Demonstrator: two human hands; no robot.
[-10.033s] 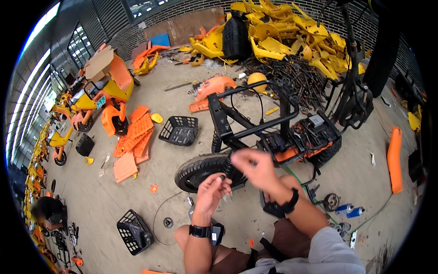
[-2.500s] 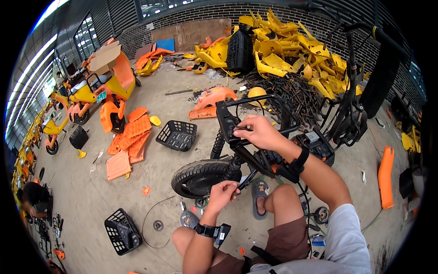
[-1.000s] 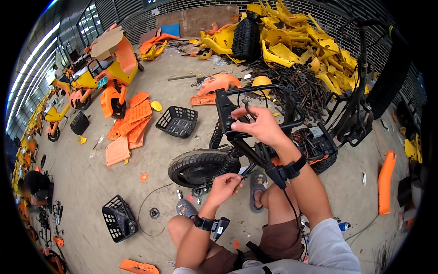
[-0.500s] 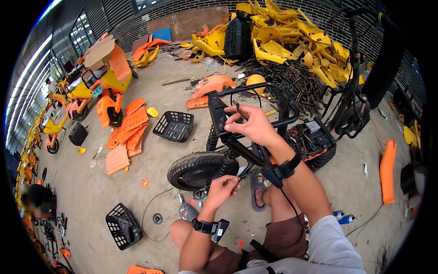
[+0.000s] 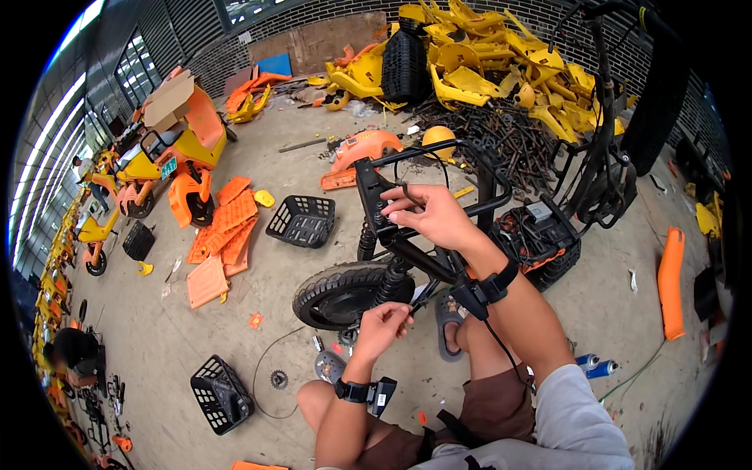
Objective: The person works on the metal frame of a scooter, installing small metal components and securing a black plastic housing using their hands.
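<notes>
In front of me stands a stripped black scooter frame point(image 5: 424, 258) with its wheel point(image 5: 315, 304) and a coil shock absorber point(image 5: 392, 282). At the frame's upper end my right hand point(image 5: 439, 215) is closed, thumb and fingers pinching a thin dark rod whose exact kind I cannot make out; its fingertips are by the bolted bracket point(image 5: 368, 192). Lower down, beside the wheel, my left hand point(image 5: 381, 327) is pinched closed. Whatever lies between its fingertips is too small to name. A thin dark cable or rod runs close to them.
Black crates point(image 5: 301, 222) and orange panels point(image 5: 227, 227) lie to the left, near a small sprocket point(image 5: 279, 380). Yellow body panels point(image 5: 470, 70) are heaped at the back. Blue spray cans point(image 5: 601, 369) are at my right. A crouching person point(image 5: 74, 352) is far left.
The view has shifted slightly, moving the floor items a little rightward in the picture. Both hands stay in the same places on the frame; the dark rod at my right hand is tilted somewhat differently.
</notes>
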